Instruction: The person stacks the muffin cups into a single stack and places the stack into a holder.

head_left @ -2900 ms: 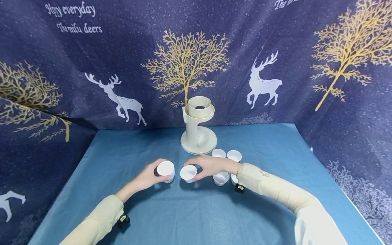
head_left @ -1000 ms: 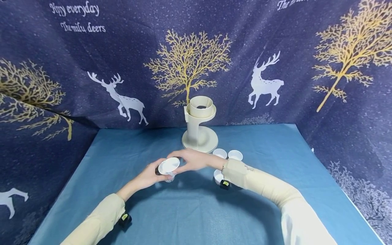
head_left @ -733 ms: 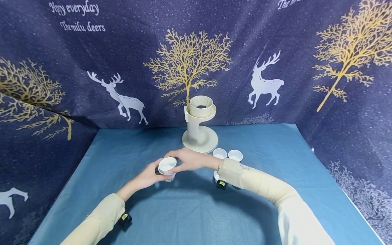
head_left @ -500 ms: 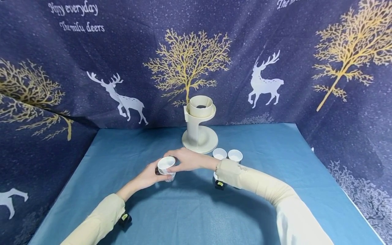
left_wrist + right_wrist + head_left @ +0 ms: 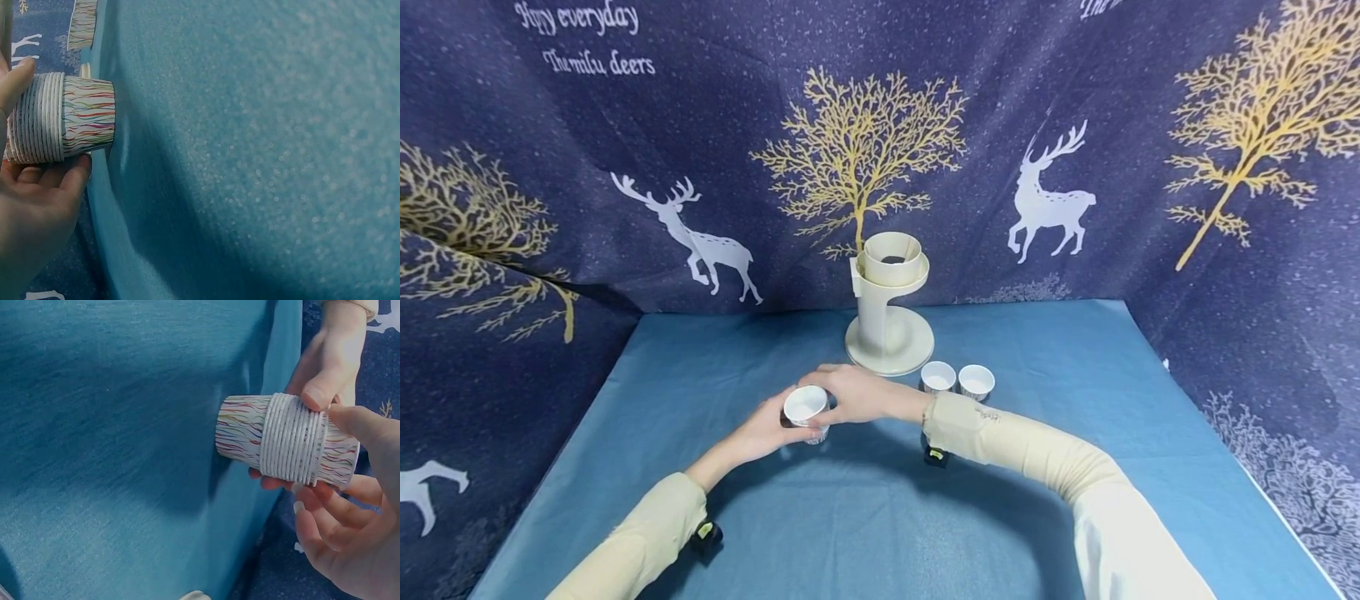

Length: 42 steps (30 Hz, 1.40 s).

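My left hand (image 5: 763,432) grips a stack of nested paper cups (image 5: 89,115) from the left, with white rims and thin coloured wavy lines on the wall. Above the stack's top sits a single paper cup (image 5: 806,405), mouth up. The right hand (image 5: 867,393) holds this cup from the right, thumb at the near side. In the right wrist view, the cup's patterned wall stands out past the packed rims, its lower end within the stack. Both hands meet closely around the cups, and the right hand's far fingers are partly hidden in the head view.
A cream stand (image 5: 872,321) with a round base and a wide upright cylinder (image 5: 891,271) stands at the back. Two white paper cups (image 5: 938,377) (image 5: 976,382) stand behind the right sleeve (image 5: 1022,442), which covers table beyond it. A patterned cloth (image 5: 700,100) hangs behind the blue table (image 5: 820,533).
My right hand has carried its cup leftward onto the left hand's stack. The cup was tilted over it a second ago and now stands nearly level. My left hand has stayed nearly still.
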Each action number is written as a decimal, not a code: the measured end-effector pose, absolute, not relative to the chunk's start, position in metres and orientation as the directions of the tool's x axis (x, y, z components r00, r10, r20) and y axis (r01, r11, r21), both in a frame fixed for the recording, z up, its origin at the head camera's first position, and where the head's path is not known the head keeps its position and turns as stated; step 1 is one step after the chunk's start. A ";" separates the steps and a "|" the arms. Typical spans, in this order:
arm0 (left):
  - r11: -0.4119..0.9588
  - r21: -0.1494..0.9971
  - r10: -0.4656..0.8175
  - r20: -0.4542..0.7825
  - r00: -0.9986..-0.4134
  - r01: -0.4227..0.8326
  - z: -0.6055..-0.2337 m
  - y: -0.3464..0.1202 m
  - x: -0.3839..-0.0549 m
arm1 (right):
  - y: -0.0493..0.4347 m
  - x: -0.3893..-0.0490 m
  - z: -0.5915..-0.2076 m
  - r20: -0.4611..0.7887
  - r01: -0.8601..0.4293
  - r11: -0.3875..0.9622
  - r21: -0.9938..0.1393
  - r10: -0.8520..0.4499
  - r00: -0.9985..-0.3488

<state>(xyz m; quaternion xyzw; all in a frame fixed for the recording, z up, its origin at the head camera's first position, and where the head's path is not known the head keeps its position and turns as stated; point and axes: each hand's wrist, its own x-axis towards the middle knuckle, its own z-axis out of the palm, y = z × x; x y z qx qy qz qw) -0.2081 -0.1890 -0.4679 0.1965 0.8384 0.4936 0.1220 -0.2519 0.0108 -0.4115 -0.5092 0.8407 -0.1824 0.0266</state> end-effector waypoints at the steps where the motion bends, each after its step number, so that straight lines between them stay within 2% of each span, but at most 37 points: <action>1: 0.438 0.875 0.450 -0.012 -0.893 0.209 -0.468 -0.189 -0.208 | 0.011 -0.252 -0.412 0.139 -0.848 0.417 -0.328 -0.866 -0.479; 14: 0.485 0.844 0.436 -0.007 -0.900 0.228 -0.467 -0.189 -0.208 | 0.012 -0.252 -0.415 0.082 -0.834 0.433 -0.341 -0.871 -0.485; 31: 0.502 0.832 0.432 -0.005 -0.902 0.236 -0.468 -0.189 -0.210 | 0.011 -0.245 -0.414 0.019 -0.799 0.512 -0.316 -0.838 -0.545; 42: 0.502 0.839 0.416 -0.020 -0.909 0.211 -0.468 -0.188 -0.210 | 0.021 -0.244 -0.413 -0.002 -0.782 0.500 -0.372 -0.843 -0.538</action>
